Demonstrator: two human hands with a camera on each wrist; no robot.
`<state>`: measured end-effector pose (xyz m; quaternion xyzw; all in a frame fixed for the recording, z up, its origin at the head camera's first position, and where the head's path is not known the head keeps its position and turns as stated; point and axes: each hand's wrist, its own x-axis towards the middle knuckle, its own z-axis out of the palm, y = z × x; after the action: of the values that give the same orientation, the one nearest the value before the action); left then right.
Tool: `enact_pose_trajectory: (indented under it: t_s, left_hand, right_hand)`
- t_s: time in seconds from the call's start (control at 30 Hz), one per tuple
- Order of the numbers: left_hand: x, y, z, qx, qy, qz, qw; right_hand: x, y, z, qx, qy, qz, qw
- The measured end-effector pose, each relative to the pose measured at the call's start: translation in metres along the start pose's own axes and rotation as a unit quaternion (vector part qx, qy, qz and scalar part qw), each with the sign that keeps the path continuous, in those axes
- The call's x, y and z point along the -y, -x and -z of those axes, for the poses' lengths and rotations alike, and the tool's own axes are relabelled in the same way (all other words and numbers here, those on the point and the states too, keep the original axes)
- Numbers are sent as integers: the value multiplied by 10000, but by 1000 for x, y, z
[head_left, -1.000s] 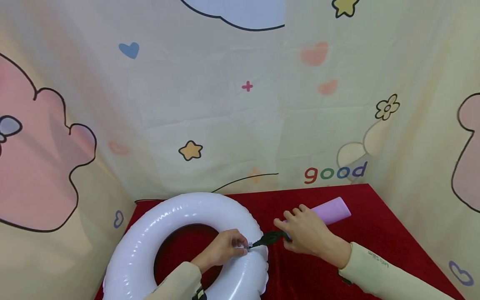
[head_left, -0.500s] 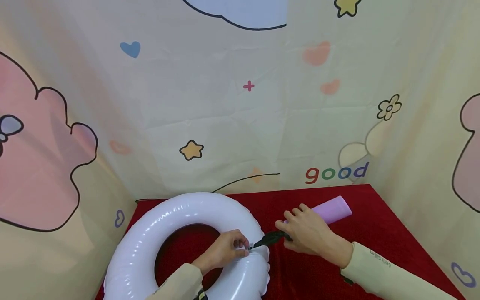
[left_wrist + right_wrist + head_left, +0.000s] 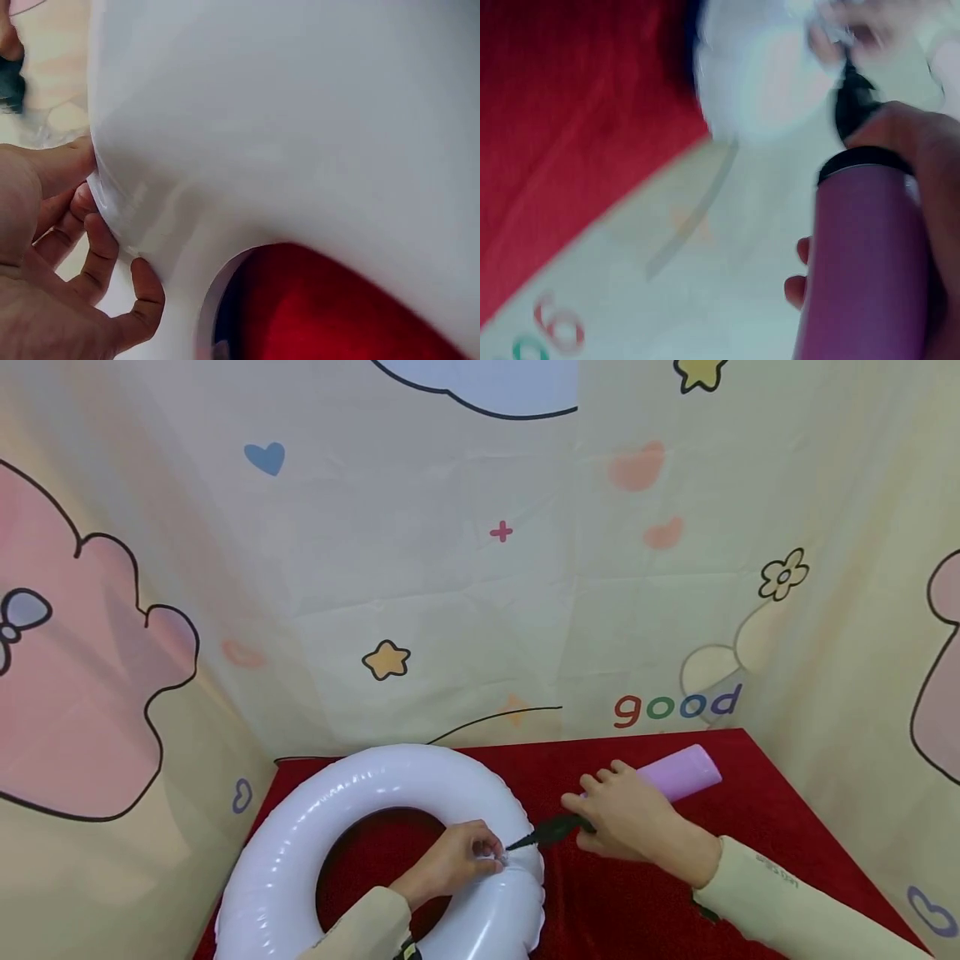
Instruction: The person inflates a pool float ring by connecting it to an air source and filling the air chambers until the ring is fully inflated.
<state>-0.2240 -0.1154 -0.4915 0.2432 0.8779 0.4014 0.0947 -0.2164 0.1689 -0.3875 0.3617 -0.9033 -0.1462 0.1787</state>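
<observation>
A white inflatable swim ring (image 3: 258,881), plump with air, lies on the red cloth. At its right side my left hand (image 3: 454,858) pinches the small clear valve (image 3: 504,858); in the left wrist view the thumb and fingertips touch the ring's white skin. My right hand (image 3: 630,814) grips a purple hand pump (image 3: 866,262) by its black-collared end. The pump's black nozzle (image 3: 553,831) tapers toward the valve. Its tip is right by the valve, but whether it touches is too small and blurred to tell.
Red cloth (image 3: 622,902) covers the table under the ring and pump. A pale curtain (image 3: 420,568) with printed stars, hearts and the word "good" closes off the back and both sides.
My right hand has drawn the pump a little to the right and up, and the nozzle tip has backed out from the valve. The left hand stays at the valve.
</observation>
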Motion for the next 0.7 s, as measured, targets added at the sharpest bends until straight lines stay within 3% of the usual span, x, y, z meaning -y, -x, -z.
enact_pose_trajectory:
  t_s: [0.17, 0.3, 0.43, 0.7]
  left_hand:
    - [-3, -1, -3, -42, -122, -30, 9999]
    - [-2, -3, 0, -93, -172, -65, 9998]
    - [0, -5, -1, -129, -52, -35, 9999]
    - [0, -2, -3, -112, 87, 74, 9999]
  right_hand:
    - [-37, 17, 14, -128, -159, -792, 9966]
    - [-51, 25, 8, -207, -332, -1009, 9941]
    - [-57, 39, -13, -104, -693, -1439, 9871]
    - [-74, 88, -81, 292, -1626, -2563, 9524]
